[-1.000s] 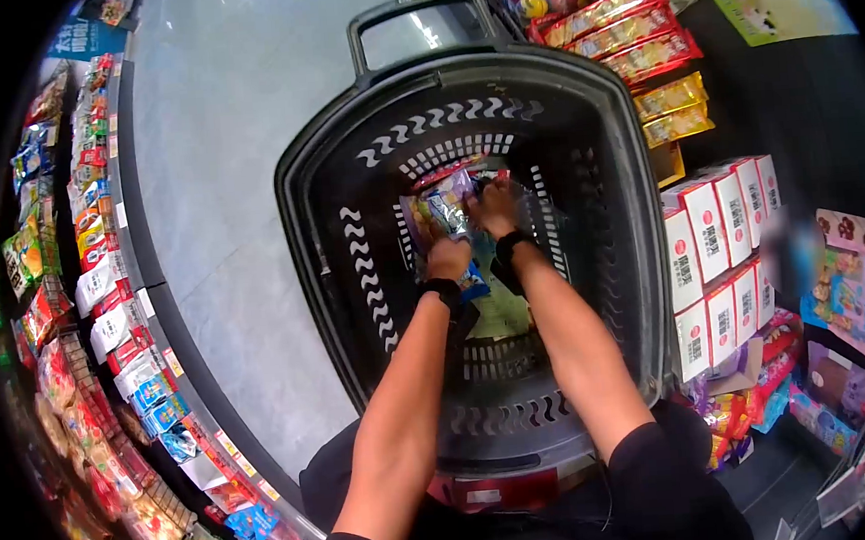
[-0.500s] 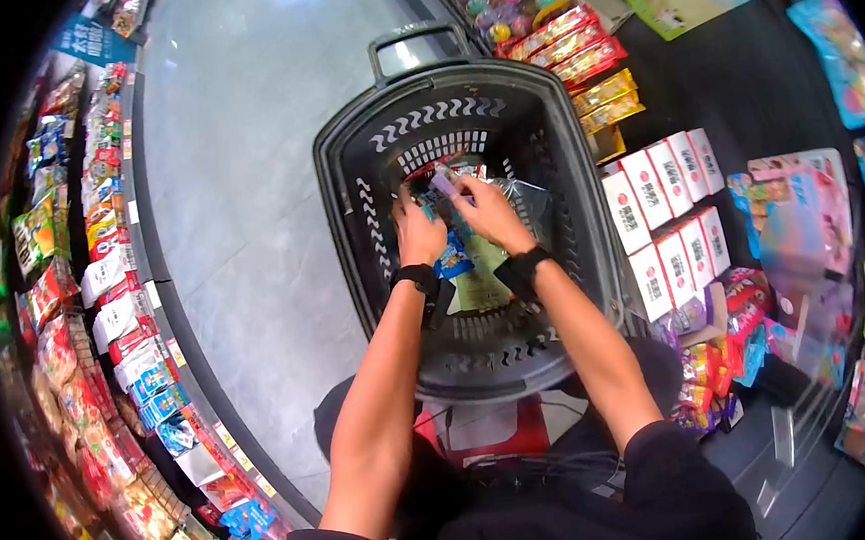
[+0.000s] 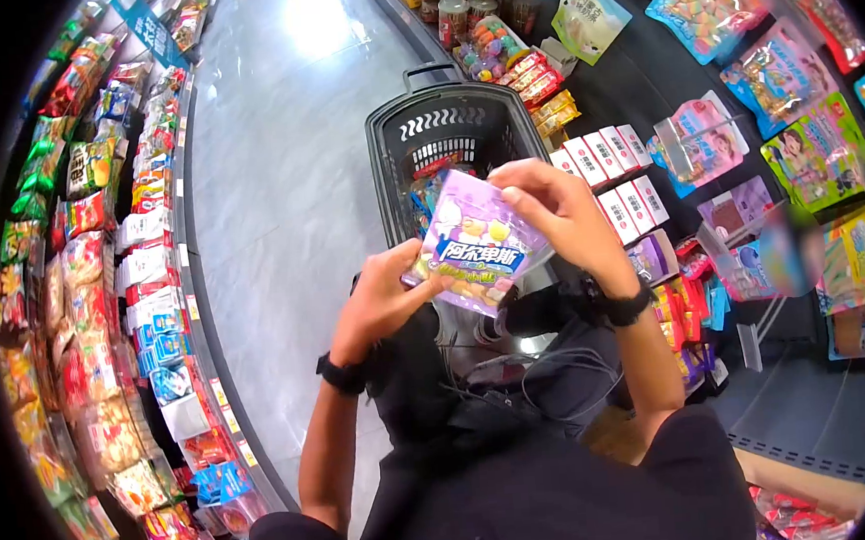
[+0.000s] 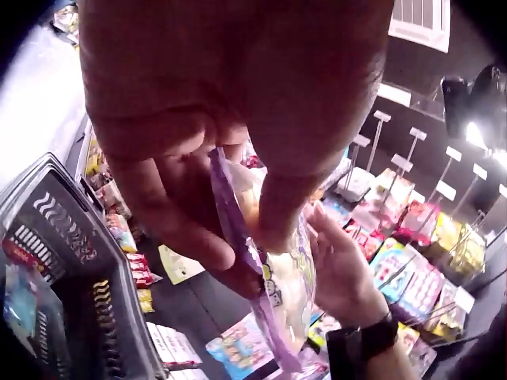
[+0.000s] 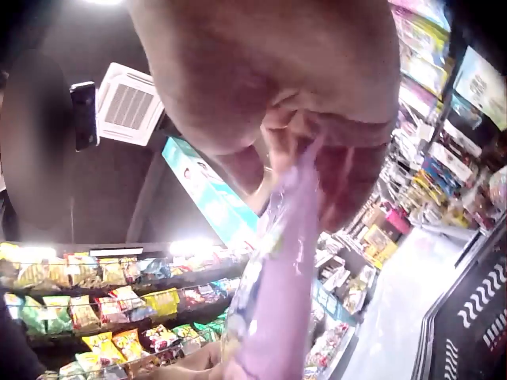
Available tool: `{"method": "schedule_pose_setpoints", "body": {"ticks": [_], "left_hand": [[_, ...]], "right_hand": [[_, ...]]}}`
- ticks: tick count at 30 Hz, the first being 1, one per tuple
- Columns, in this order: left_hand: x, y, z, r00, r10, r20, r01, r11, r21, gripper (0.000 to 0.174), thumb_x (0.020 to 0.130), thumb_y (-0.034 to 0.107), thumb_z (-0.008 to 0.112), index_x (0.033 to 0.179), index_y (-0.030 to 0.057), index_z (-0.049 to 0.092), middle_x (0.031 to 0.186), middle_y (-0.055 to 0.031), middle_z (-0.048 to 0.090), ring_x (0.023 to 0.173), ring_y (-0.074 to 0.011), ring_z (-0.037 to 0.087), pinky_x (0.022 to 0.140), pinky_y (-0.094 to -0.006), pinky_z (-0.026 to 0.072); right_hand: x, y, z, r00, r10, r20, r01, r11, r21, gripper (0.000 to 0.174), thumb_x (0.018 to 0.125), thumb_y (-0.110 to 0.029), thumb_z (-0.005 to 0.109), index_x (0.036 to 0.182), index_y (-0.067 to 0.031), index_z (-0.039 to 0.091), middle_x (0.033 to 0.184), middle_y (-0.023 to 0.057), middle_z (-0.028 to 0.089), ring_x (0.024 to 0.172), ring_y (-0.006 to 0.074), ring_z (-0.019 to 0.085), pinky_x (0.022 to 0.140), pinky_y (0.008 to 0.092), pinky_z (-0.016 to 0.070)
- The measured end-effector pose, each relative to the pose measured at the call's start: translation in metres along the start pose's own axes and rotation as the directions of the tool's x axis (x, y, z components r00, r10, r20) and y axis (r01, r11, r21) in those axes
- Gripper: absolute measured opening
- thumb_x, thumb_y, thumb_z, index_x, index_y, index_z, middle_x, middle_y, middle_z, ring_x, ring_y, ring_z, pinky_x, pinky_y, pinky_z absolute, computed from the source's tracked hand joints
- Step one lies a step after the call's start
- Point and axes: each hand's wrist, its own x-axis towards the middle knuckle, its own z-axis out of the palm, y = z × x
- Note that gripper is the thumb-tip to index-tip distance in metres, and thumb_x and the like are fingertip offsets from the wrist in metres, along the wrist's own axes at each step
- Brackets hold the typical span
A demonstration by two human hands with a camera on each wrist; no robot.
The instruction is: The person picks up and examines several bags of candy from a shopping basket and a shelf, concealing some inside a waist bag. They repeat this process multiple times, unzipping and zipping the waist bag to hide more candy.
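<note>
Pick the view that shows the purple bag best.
Head view: the purple bag faces the camera, its printed front mostly clear between the left hand and right hand. The left wrist view shows it nearly edge-on, partly behind the left hand; the right wrist view also shows it steeply side-on, mainly plain purple.

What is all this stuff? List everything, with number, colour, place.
Printed plastic snack bag: 1, purple, centre.
Perforated plastic basket: 1, black, beyond the bag.
Plastic packets: several, mixed colours, in the basket.
Cardboard boxes: several, white, right of basket.
Plastic pouches: many, multicoloured, far right.
Shelved snack packs: many, multicoloured, left.
Shiny floor: 1, grey, left of basket.
Square ceiling vent: 1, white, right wrist view.
Wristbands: 2, black, one per wrist.
Left grip: 1, bare, on bag's lower left.
Right grip: 1, bare, on bag's upper right.
</note>
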Motion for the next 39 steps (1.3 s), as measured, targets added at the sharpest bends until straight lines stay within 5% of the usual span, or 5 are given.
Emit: {"method": "schedule_pose_setpoints", "body": {"ticks": [3, 16, 23, 27, 39], "left_hand": [[-0.050, 0.017, 0.021, 0.994, -0.099, -0.048, 0.075, 0.931, -0.358, 0.028, 0.090, 0.013, 0.071, 0.111, -0.0031, 0.062, 0.096, -0.0029, 0.069, 0.080, -0.0054, 0.059, 0.068, -0.0227, 0.0496], [-0.149, 0.063, 0.071, 0.995, 0.019, -0.102, -0.066, 0.871, -0.486, 0.029, 0.090, 0.005, 0.071, 0.113, -0.0057, 0.059, 0.110, -0.0080, 0.068, 0.098, -0.0096, 0.063, 0.083, -0.0253, 0.0513], [-0.157, 0.069, 0.075, 0.831, 0.475, -0.290, -0.509, 0.859, -0.054, 0.027, 0.069, -0.006, 0.077, 0.092, -0.0001, 0.066, 0.110, -0.0171, 0.071, 0.101, -0.0286, 0.069, 0.089, -0.0324, 0.0524], [-0.150, 0.074, 0.076, 0.797, 0.509, -0.326, -0.548, 0.836, -0.036, 0.025, 0.068, -0.006, 0.077, 0.090, -0.0002, 0.066, 0.107, -0.0177, 0.071, 0.099, -0.0288, 0.070, 0.088, -0.0327, 0.0527], [-0.112, 0.073, 0.083, 0.999, -0.039, 0.005, 0.034, 0.786, -0.618, 0.029, 0.091, 0.000, 0.067, 0.116, -0.0108, 0.058, 0.111, -0.0128, 0.068, 0.102, -0.0151, 0.065, 0.091, -0.0278, 0.0513]], "right_hand": [[-0.052, -0.020, 0.017, 0.962, 0.100, -0.255, -0.049, 0.979, 0.200, 0.039, 0.101, -0.020, 0.057, 0.131, 0.0024, 0.051, 0.122, 0.0143, 0.064, 0.110, 0.0178, 0.061, 0.092, 0.0307, 0.0499], [-0.200, -0.077, 0.063, 0.955, 0.264, -0.136, -0.198, 0.908, 0.368, 0.019, 0.091, -0.002, 0.068, 0.107, 0.0059, 0.062, 0.099, 0.0049, 0.070, 0.089, 0.0061, 0.063, 0.079, 0.0218, 0.0508], [-0.220, -0.092, 0.058, 0.925, -0.332, -0.187, 0.301, 0.937, -0.177, 0.027, 0.072, 0.008, 0.070, 0.096, -0.0042, 0.071, 0.114, 0.0146, 0.068, 0.118, 0.0341, 0.061, 0.098, 0.0390, 0.0492], [-0.218, -0.088, 0.059, 0.899, -0.367, -0.237, 0.338, 0.928, -0.156, 0.023, 0.075, 0.008, 0.071, 0.095, -0.0033, 0.071, 0.108, 0.0126, 0.070, 0.110, 0.0297, 0.065, 0.095, 0.0373, 0.0504], [-0.199, -0.049, 0.045, 0.909, 0.324, -0.262, -0.164, 0.857, 0.489, 0.022, 0.090, -0.001, 0.070, 0.110, 0.0049, 0.064, 0.097, 0.0080, 0.070, 0.086, 0.0082, 0.065, 0.076, 0.0217, 0.0525]]}}
